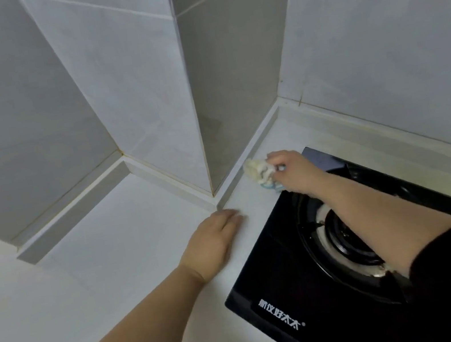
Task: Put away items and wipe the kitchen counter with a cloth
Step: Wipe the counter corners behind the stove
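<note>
step: wiping | right hand [290,171] fingers gripping bunched cloth [259,173], pressed on bench [112,251] beside wall base, just past stove [312,276] corner | left hand [216,246] fingers flat, open on bench | no loose items visible; wiping apparently underway

The right hand [294,172] held a bunched cream-and-blue cloth [261,175] in its grip, pressed to the white table [102,283] just beyond the far left corner of the black gas stove [289,265]. The left hand [216,244] lay flat on the table, just left of the stove. The right forearm crossed over the stove's burner [347,236].
</note>
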Demonstrator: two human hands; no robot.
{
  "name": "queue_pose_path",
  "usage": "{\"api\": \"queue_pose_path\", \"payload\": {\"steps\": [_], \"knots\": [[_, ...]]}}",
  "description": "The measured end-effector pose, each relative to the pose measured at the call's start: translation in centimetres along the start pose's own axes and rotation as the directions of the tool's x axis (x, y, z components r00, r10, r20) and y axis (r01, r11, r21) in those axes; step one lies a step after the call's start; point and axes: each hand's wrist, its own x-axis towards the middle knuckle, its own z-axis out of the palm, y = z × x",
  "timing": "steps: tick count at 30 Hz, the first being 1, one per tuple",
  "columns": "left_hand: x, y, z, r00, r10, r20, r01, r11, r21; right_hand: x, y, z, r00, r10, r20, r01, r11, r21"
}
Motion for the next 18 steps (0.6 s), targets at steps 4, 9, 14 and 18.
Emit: {"api": "queue_pose_path", "payload": {"steps": [4,9,14,18], "knots": [[6.2,2.3,1.1,0.992,0.066,0.105,-0.061,0.997,-0.050,1.0,2.4,-4.9,0.954,0.139,-0.266,-0.100,0.983,0.155],[13.0,2.6,4.0,0.982,-0.051,0.182,0.061,0.997,-0.050,1.4,6.3,-9.7,0.870,0.243,-0.428,-0.187,0.968,0.169],[18.4,1.2,6.4,0.967,-0.079,0.243,0.074,0.997,0.031,2.6,8.3,-12.6,0.867,0.250,-0.430,-0.175,0.962,0.208],[19.4,1.0,7.0,0.952,-0.101,0.290,0.066,0.990,0.127,6.0,7.9,-11.9,0.944,0.135,-0.301,-0.119,0.990,0.070]]}}
